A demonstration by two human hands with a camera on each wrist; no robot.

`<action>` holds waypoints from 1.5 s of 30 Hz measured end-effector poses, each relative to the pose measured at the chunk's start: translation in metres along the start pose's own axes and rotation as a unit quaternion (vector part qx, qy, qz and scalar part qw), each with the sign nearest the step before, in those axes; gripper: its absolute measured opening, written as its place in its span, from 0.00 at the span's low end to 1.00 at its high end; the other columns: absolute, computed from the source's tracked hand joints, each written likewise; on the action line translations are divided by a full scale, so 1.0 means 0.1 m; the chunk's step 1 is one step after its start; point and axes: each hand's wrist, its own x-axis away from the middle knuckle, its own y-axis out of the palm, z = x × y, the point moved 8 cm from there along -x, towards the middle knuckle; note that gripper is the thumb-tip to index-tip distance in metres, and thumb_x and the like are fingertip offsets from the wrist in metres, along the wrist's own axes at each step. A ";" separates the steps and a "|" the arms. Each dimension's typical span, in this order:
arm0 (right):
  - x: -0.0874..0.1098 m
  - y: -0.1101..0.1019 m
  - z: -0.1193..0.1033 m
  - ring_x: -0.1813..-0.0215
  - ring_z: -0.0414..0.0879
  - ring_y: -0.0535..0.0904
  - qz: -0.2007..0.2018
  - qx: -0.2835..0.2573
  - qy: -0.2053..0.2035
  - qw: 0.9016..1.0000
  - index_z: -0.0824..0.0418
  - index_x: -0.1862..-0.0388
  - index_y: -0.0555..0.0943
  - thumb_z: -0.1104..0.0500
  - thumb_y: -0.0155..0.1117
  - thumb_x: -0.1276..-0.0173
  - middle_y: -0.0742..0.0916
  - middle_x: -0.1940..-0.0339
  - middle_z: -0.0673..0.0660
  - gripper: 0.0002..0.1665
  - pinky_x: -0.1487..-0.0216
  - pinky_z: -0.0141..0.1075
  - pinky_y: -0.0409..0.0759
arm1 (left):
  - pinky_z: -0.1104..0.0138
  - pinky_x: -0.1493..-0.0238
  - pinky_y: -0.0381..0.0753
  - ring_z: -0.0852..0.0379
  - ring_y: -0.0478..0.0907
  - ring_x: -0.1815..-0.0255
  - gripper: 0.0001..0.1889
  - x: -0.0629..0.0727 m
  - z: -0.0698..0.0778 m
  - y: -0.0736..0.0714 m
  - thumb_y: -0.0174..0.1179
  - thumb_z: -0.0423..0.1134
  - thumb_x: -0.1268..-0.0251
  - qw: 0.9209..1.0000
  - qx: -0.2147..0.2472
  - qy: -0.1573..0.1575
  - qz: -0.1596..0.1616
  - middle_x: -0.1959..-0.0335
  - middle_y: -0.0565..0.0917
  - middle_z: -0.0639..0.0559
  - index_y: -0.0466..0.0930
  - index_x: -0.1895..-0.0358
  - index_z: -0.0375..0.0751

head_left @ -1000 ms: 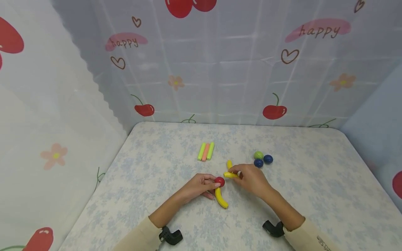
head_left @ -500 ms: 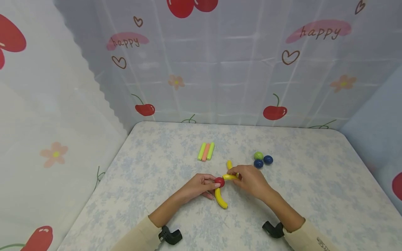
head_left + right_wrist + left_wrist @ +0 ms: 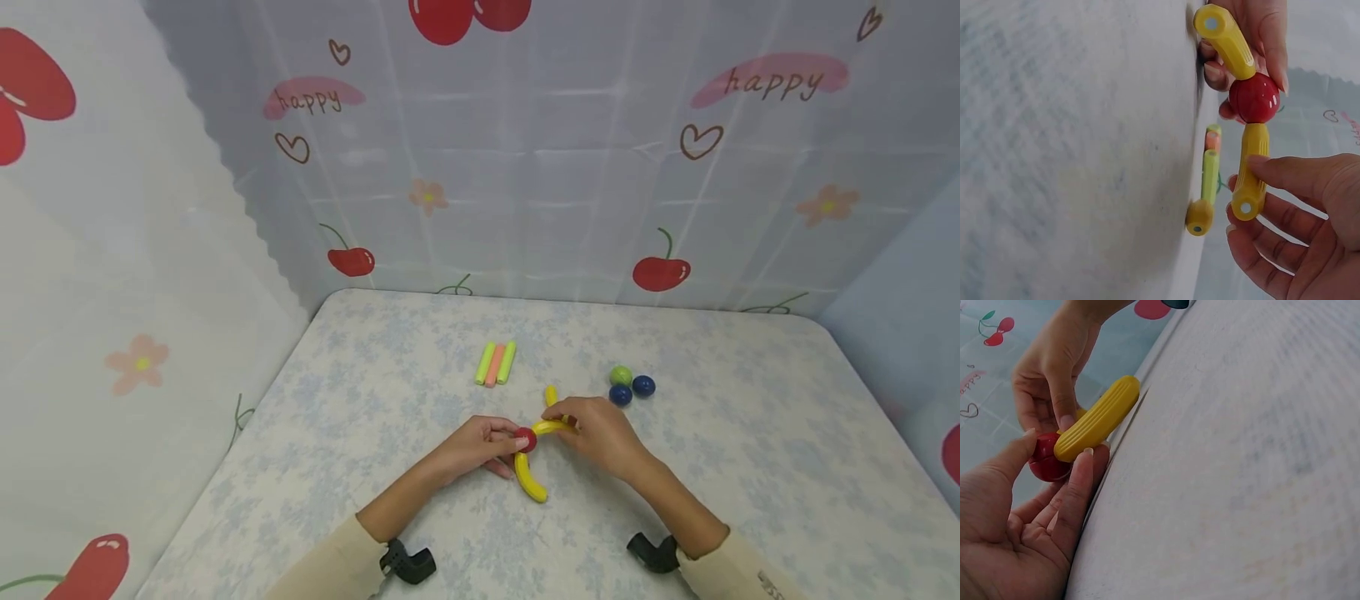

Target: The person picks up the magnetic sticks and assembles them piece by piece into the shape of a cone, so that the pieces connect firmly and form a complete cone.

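My left hand (image 3: 474, 450) pinches a glossy red ball (image 3: 1254, 98) between thumb and fingers. A curved yellow stick (image 3: 532, 483), ribbed with a pale disc in its free end, is joined to the ball on the near side. From the right, my right hand (image 3: 600, 432) pinches a second curved yellow stick (image 3: 1252, 159); in the right wrist view its end touches the ball, opposite the first stick. Past the right fingers lies a third yellow stick (image 3: 551, 395), partly covered by that hand in the head view.
Farther back on the patterned table (image 3: 375, 375), two lime sticks (image 3: 485, 364) flank an orange stick (image 3: 495, 365). Beyond the right hand are a green ball (image 3: 621, 376) and two dark blue balls (image 3: 643, 386). A printed curtain (image 3: 525, 192) hangs at the back edge.
The right hand has brought its yellow stick slightly left, so that its end, earlier apart from the red ball, touches it. The left hand keeps its hold. The head view has shifted slightly.
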 end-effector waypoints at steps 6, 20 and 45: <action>0.00 0.06 -0.06 0.66 0.38 0.79 -0.003 -0.005 -0.012 1.000 0.54 0.58 0.91 0.67 0.77 0.40 0.89 0.65 0.46 0.12 0.66 0.31 0.77 | 0.62 0.64 0.87 0.53 0.87 0.60 0.18 -0.01 0.00 -0.01 0.62 0.47 0.25 1.000 -0.022 0.006 0.000 0.57 0.89 0.44 0.83 0.44 0.36; -0.02 0.07 -0.02 0.64 0.41 0.82 -0.007 -0.014 -0.001 1.000 0.58 0.53 0.89 0.67 0.77 0.40 0.90 0.60 0.49 0.15 0.66 0.30 0.78 | 0.61 0.62 0.87 0.51 0.86 0.58 0.18 0.03 0.05 -0.16 0.62 0.46 0.26 1.000 -0.024 -0.007 0.015 0.56 0.89 0.43 0.83 0.44 0.37; -0.02 -0.06 0.13 0.63 0.42 0.84 -0.016 -0.051 0.025 0.998 0.64 0.51 0.88 0.69 0.74 0.38 0.90 0.59 0.55 0.15 0.62 0.32 0.83 | 0.62 0.73 0.85 0.54 0.83 0.72 0.18 0.16 0.30 -0.36 0.64 0.45 0.27 0.966 -0.231 0.042 0.106 0.58 0.86 0.50 0.83 0.42 0.39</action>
